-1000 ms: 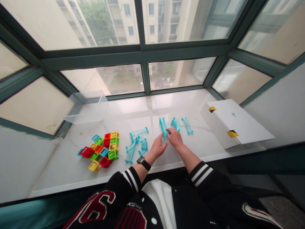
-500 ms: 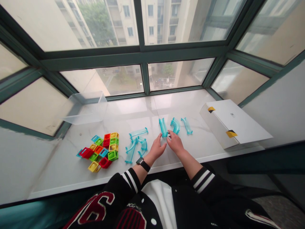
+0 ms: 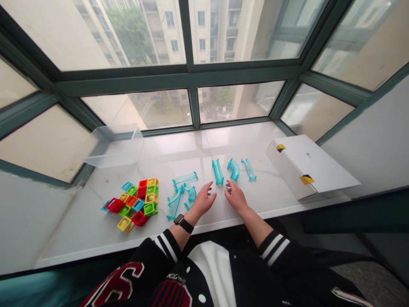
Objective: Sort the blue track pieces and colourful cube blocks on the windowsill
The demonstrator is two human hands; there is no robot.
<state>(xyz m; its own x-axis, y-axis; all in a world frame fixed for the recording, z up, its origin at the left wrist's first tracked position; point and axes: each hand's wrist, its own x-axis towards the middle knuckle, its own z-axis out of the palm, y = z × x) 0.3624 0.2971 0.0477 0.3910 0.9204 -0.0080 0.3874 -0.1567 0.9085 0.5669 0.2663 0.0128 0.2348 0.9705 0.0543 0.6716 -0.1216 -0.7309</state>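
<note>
A stack of straight translucent blue track pieces [image 3: 217,172] lies on the white counter between and just beyond my hands. My left hand [image 3: 205,199] is open to its left, fingers apart and holding nothing. On the other side, my right hand [image 3: 235,195] is open too, its fingers curved and apart from the stack. Curved blue track pieces [image 3: 234,169] rest to the right of the straight stack. Farther right is a single straight track piece [image 3: 249,169]. Loose curved and straight blue track pieces [image 3: 182,194] lie in a group left of my left hand.
Red, yellow, green and blue blocks [image 3: 136,204] lie clustered at the left. A clear plastic bin [image 3: 116,149] stands behind them by the window. At the right sits a white box [image 3: 313,166] with yellow-black tape. The counter's front edge [image 3: 262,216] runs beneath my forearms.
Both hands have let go of the straight track stack and drawn apart, the left one to the left. The stack remains in place on the counter.
</note>
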